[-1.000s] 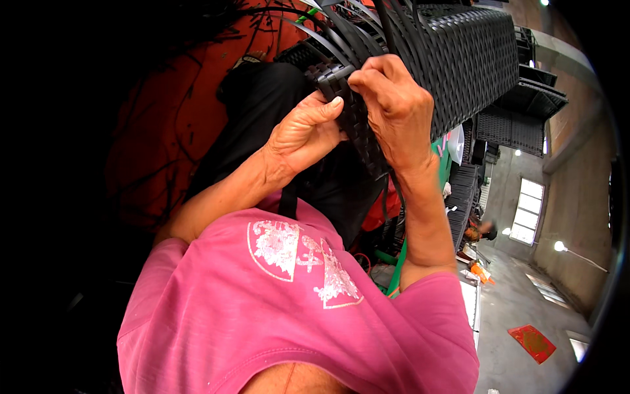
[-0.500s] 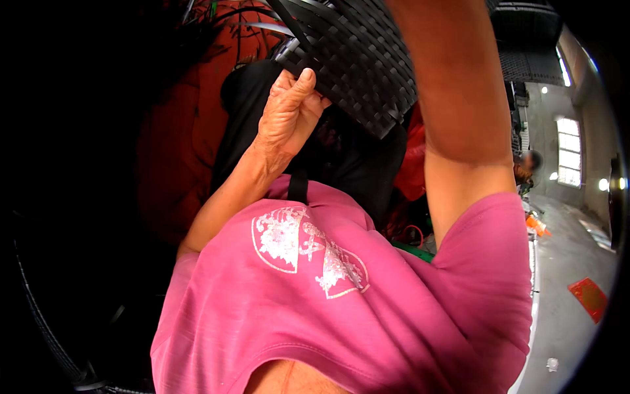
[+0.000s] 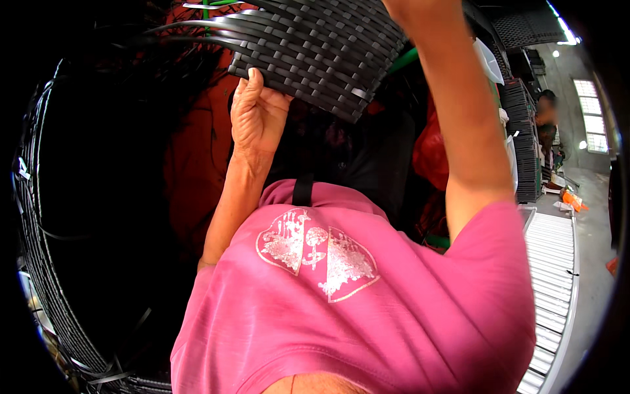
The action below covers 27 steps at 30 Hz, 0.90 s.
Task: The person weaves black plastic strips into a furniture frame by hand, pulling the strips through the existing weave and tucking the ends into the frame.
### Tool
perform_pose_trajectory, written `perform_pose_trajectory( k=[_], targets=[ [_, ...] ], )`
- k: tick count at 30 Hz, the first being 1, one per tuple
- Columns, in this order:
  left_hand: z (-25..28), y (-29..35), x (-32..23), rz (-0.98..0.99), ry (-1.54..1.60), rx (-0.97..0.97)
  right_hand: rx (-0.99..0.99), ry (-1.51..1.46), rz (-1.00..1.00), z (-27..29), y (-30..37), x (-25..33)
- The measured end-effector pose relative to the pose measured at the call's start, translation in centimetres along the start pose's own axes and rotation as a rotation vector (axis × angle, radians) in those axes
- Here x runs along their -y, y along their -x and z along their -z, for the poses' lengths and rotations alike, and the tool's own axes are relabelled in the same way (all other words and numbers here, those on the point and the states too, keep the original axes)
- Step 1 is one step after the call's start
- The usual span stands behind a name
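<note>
A flat panel woven from black plastic strips (image 3: pixel 321 52) lies tilted above my lap at the top of the head view. My left hand (image 3: pixel 258 110) grips its near left edge, thumb up along the rim and the other fingers curled beneath, partly hidden. From the panel's left side, long loose strips (image 3: pixel 213 31) fan out past that hand. My right arm reaches up on the right of the panel. Only the wrist end of my right hand (image 3: pixel 410 8) shows at the upper border; its fingers are out of the picture.
A bundle of black strips (image 3: pixel 49 262) curves along the left. Reddish cloth (image 3: pixel 197 141) spreads beside my legs, and a red plastic bag (image 3: pixel 430 156) sits under my right arm. To the right are a white slatted rack (image 3: pixel 552 282), stacked dark panels (image 3: pixel 520 131) and another person (image 3: pixel 546 117).
The panel and my left hand have shifted left in the view, and more of the loose strips shows. My right arm has swung outward. The room at right appears shifted, with the white rack now visible.
</note>
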<state>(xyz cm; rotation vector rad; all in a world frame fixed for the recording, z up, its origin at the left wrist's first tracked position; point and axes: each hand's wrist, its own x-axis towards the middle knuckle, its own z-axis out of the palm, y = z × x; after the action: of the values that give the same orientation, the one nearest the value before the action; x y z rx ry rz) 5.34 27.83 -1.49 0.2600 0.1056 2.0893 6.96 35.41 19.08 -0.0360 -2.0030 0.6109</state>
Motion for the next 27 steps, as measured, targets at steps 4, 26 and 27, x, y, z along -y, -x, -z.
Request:
perform_pose_trajectory(
  k=[4,26,27],
  targets=[
    [1.3,0.1,-0.2,-0.026,-0.004,0.027,-0.254,0.178,-0.421,7.0,12.0,-3.8],
    [0.1,0.6,-7.1,-0.257,-0.837,-0.522,-0.371,-0.520,-1.055,5.7,18.5,-4.0],
    [0.0,0.2,-7.4,-0.218,-0.802,-0.461,-0.353,-0.521,-1.058,5.8,18.4,-4.0]
  ],
)
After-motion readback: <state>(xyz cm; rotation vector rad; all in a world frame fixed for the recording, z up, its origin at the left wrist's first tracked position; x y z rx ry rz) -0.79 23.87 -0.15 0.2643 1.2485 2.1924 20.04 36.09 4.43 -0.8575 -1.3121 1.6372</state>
